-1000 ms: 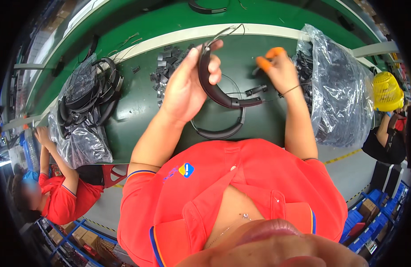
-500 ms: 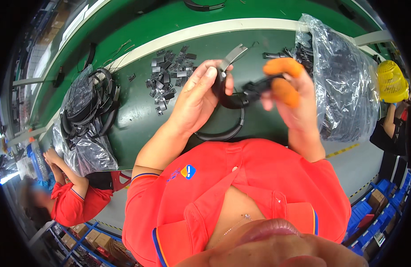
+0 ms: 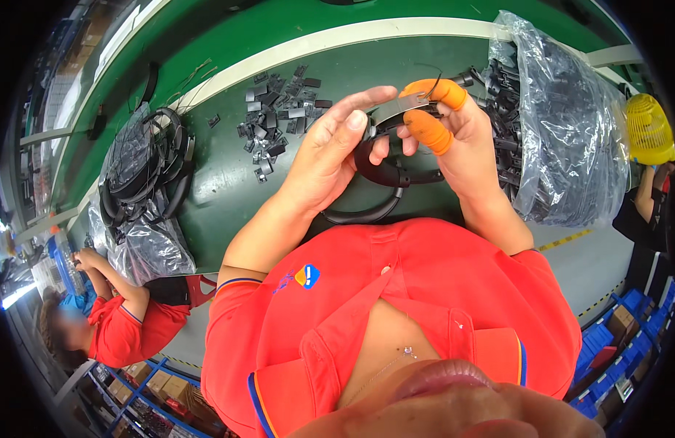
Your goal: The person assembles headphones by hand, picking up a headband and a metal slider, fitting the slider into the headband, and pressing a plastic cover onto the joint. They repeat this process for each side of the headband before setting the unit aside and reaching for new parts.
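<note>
My left hand [image 3: 319, 157] is closed round one end of a black headphone headband [image 3: 379, 169], its thumb against the band. A bare metal strip [image 3: 397, 108] sticks out of that end. On the strip's far end, my right hand [image 3: 465, 146] pinches with orange finger cots [image 3: 429, 133] on thumb and forefinger. A thin dark wire [image 3: 434, 82] curls up beside those fingertips. Whether a small part sits between them is hidden. Another black headband [image 3: 363, 216] lies on the green table just below my hands.
Small black plastic pieces [image 3: 268, 124] lie scattered left of my hands. A clear plastic bag [image 3: 564, 139] with many black parts is at the right. Bagged headbands [image 3: 144, 160] are piled at the left. A co-worker in red [image 3: 136, 325] sits at lower left. A yellow fan [image 3: 650, 130] stands far right.
My right hand has moved left and up to the metal strip, away from the headband's other end. The strip has tilted flatter towards the right. My left hand keeps its hold.
</note>
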`<state>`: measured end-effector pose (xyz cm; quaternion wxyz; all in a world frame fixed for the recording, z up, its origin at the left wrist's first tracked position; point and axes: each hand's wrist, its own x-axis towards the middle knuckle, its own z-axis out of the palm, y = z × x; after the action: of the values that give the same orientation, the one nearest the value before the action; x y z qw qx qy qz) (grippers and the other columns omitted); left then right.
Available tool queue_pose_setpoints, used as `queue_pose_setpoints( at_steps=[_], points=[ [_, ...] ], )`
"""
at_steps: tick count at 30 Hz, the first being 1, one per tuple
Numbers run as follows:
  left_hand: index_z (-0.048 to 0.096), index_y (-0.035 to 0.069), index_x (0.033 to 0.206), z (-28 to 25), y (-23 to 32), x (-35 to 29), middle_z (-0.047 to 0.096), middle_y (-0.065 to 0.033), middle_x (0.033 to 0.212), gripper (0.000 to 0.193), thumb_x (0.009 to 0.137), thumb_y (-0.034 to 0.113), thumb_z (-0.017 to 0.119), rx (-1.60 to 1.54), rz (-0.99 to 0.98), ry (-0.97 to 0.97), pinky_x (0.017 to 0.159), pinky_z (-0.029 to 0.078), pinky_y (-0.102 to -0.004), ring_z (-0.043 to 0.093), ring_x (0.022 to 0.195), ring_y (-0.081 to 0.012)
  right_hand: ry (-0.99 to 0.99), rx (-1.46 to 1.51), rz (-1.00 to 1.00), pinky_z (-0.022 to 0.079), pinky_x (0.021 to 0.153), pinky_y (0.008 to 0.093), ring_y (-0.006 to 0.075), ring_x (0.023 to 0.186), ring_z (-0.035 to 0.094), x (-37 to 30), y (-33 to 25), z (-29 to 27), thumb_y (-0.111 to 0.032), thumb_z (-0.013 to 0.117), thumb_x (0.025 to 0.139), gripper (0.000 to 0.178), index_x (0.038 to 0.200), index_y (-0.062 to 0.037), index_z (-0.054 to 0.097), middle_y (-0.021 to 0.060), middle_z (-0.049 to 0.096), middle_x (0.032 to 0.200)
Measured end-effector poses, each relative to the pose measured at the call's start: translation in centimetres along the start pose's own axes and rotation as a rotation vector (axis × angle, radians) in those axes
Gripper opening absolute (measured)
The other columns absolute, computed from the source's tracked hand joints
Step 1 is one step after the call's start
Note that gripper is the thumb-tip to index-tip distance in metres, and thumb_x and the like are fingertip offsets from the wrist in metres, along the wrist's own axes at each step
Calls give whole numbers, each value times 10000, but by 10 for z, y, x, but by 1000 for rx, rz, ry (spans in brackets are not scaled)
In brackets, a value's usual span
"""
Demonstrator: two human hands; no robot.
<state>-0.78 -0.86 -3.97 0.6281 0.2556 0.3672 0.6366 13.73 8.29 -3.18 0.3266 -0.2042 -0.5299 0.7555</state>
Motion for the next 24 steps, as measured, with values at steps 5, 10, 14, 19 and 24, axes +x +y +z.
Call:
queue_pose_setpoints(
  at_steps=[5,10,14,19,24],
  points=[
    [517,6,1125,-2,0,0,528,-12,744,405,905,346,506,29,-8,25,671,394,-214,471,699,-86,-105,133,112,420,600,200,116,730,569,5,0,-12,-163,553,879,318,1128,28,508,51,576,842],
    [550,18,1054,-3,-3,-2,537,-16,742,375,900,358,513,-71,-9,74,667,385,-211,457,681,-85,145,-11,-93,434,678,228,143,818,582,4,-1,-5,-159,531,889,284,1083,47,562,113,617,988],
    [545,27,1044,0,0,-5,538,-18,737,363,895,357,524,-51,-21,61,667,383,-214,470,691,-88,132,-170,-215,456,751,256,175,886,595,-3,0,-9,-114,528,885,240,1042,60,581,148,604,1065],
    [513,62,1044,4,0,-6,511,-25,719,301,917,333,483,3,-45,69,656,356,-235,445,695,-118,224,-216,-255,466,779,273,194,883,606,-6,7,-14,-72,537,872,180,968,64,605,144,624,1000],
    [514,83,1013,4,-2,-6,518,-27,724,230,918,291,493,18,-54,53,659,367,-239,469,714,-120,236,-290,-210,474,656,251,165,789,599,1,2,-14,-66,538,866,174,951,67,609,126,631,914]
  ],
)
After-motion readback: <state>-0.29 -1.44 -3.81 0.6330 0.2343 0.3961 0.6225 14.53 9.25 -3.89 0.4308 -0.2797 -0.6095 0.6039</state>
